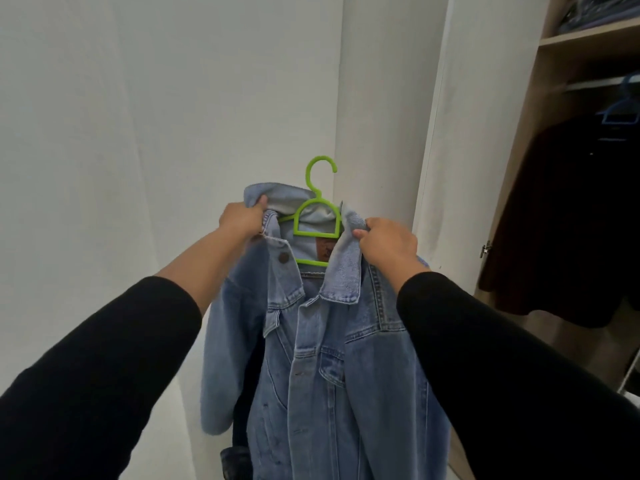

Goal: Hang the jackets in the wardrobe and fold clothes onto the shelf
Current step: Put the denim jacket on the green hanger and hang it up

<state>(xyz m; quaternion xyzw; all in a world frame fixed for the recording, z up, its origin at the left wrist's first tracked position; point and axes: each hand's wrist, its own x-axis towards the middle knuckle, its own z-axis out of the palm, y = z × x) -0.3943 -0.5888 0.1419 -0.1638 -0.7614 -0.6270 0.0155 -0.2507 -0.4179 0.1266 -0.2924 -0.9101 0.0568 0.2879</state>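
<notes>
A light blue denim jacket point(322, 358) hangs in front of me on a bright green plastic hanger point(317, 216), whose hook sticks up above the collar. My left hand point(242, 218) pinches the left side of the collar. On the right side of the collar, at the shoulder, my right hand point(388, 244) grips the fabric. The jacket's front faces me, partly buttoned, sleeves dangling. The open wardrobe point(540, 98) stands to the right, apart from the jacket.
Inside the wardrobe a dark garment point(568, 216) hangs on a blue hanger point(620, 109) from a rail. A shelf point(588, 34) above holds folded dark clothes. The white wardrobe door point(460, 133) stands open beside the jacket. White walls are behind.
</notes>
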